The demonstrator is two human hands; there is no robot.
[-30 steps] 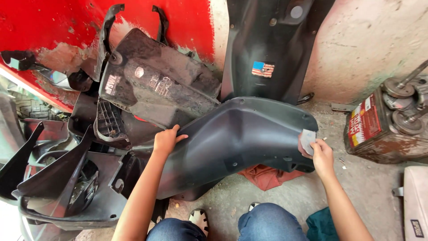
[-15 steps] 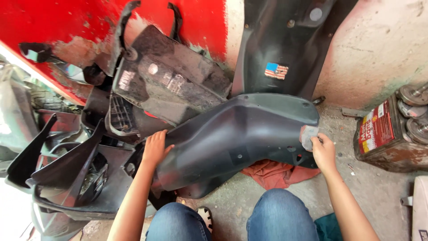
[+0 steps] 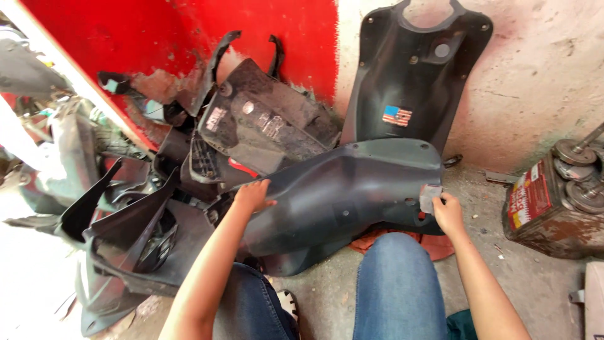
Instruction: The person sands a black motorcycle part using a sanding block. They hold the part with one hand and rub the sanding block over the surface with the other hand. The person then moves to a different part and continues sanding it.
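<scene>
Black plastic scooter fairing panel (image 3: 352, 195) lies across my view just above my knees, its long curved body running from about 8 o'clock to 2 o'clock of the frame centre, resting on the concrete floor (image 3: 484, 208). I have my left hand (image 3: 251, 196) laid on its left edge at roughly 9 o'clock of the panel, fingers curled over the rim and gripping it. My right hand (image 3: 448, 213) sits at the panel's right end, at about 3 o'clock, with fingers closed on a small grey piece of abrasive paper (image 3: 430, 198) that is pressed flat against the panel's surface.

Under the panel's right end, at 5 o'clock of it, a reddish rag (image 3: 440, 245) shows on the floor. At 12 o'clock another black scooter body cover (image 3: 415, 75) with a small flag sticker leans upright against the pale wall (image 3: 541, 82). At 10 o'clock a dusty black inner panel (image 3: 264, 126) leans on the red wall (image 3: 157, 38), and a heap of further black fairing pieces (image 3: 126, 233) sits at 8 o'clock. Far off at 3 o'clock stands a rusty rectangular tin can (image 3: 541, 211) with metal parts stacked on top. My jeans-clad knees (image 3: 396, 283) fill the bottom of the view.
</scene>
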